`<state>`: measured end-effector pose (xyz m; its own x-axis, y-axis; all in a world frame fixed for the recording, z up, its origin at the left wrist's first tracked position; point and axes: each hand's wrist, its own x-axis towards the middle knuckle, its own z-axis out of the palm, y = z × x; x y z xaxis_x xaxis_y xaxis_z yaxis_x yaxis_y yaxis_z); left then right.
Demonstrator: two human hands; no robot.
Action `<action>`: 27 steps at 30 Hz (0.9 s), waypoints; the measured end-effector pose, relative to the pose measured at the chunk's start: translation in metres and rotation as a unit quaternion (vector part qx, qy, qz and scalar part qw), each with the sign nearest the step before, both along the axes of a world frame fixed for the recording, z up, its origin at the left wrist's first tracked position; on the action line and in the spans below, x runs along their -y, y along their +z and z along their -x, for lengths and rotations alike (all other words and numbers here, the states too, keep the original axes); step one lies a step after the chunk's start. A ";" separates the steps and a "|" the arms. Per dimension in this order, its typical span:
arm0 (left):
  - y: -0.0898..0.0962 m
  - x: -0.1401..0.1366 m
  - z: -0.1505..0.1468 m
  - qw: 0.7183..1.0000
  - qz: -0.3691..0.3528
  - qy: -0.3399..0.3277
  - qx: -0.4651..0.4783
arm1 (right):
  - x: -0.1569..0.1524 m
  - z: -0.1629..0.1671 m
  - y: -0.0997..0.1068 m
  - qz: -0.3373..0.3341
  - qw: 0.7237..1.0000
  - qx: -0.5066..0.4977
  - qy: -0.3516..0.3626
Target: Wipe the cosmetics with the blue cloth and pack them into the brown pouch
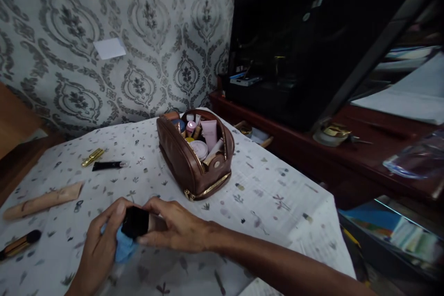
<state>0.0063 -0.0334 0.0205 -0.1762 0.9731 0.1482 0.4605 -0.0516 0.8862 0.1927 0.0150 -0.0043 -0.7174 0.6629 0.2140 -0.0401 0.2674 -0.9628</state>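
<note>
Two hands of yours meet low in the frame, left of centre, and here's the grip: your right hand [178, 225] has its fingers clamped around the pale body of a black-capped bottle [136, 222], which lies sideways with its dark end pointing left! Your left hand [100, 238] comes in from the bottom left, fingers closed on a blue cloth [125, 248], the thumb up by the dark end and the cloth bunched just beneath it. Whether the cloth presses on the bottle all along, you can't tell from this angle.

Beyond your knuckles, mid-frame, sits the brown bag [176, 162], unzipped and gaping on the patterned counter [263, 194], a pink tube [209, 134] upright inside and a round pale container [199, 149] in front of it. Over on the left, a gold item [92, 157] lies near a black tube [107, 165]; lower down, a long beige piece [45, 201], and at the left edge a brush [21, 244] with its dark tip facing the middle. Upper right, a big black screen [277, 55] looms over everything!
</note>
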 end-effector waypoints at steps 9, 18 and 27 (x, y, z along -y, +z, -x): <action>0.044 -0.040 -0.049 0.973 -0.145 -0.112 -0.143 | 0.002 -0.073 0.043 0.027 0.990 -0.103 -0.098; 0.050 -0.077 -0.072 0.809 -0.333 -0.220 -0.432 | -0.011 -0.141 0.069 0.005 0.959 -0.145 -0.245; 0.036 -0.073 -0.065 0.793 -0.375 -0.194 -0.438 | -0.051 -0.147 0.078 -0.105 0.926 -0.126 -0.339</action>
<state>0.0708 0.0392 0.0567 0.6060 0.5089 0.6114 0.7035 -0.7016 -0.1132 0.3393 0.0658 0.0739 -0.0605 0.8672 0.4943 -0.0113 0.4946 -0.8691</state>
